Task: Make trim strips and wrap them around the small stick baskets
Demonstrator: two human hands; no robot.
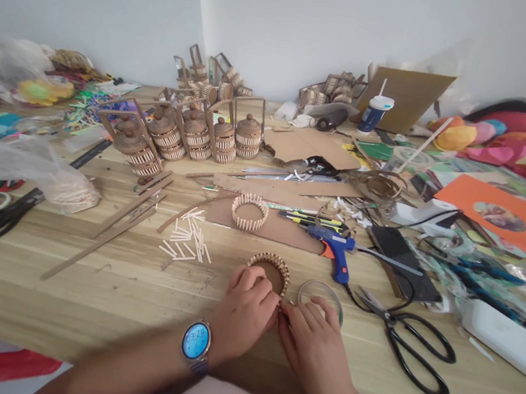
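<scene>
A round ring of short wooden sticks with a brown strip (284,270) rests on the table in front of me. My left hand (249,305), with a watch on its wrist, curls its fingers over the ring's near side and grips it. Beside it, my right hand (313,336) has its thumb and fingertips pinched together at the ring's near right edge; what lies between them is too small to make out. A second stick ring (249,213) stands just beyond on cardboard. Loose pale sticks (188,238) are scattered to the left.
Right of my hands lie a clear tape roll (307,285), black-handled scissors (401,338), a blue glue gun (338,246) and a phone (401,260). Brown strips (105,234) lie at left. Several lidded stick baskets (247,137) stand behind, with a lidded cup (376,114) farther right.
</scene>
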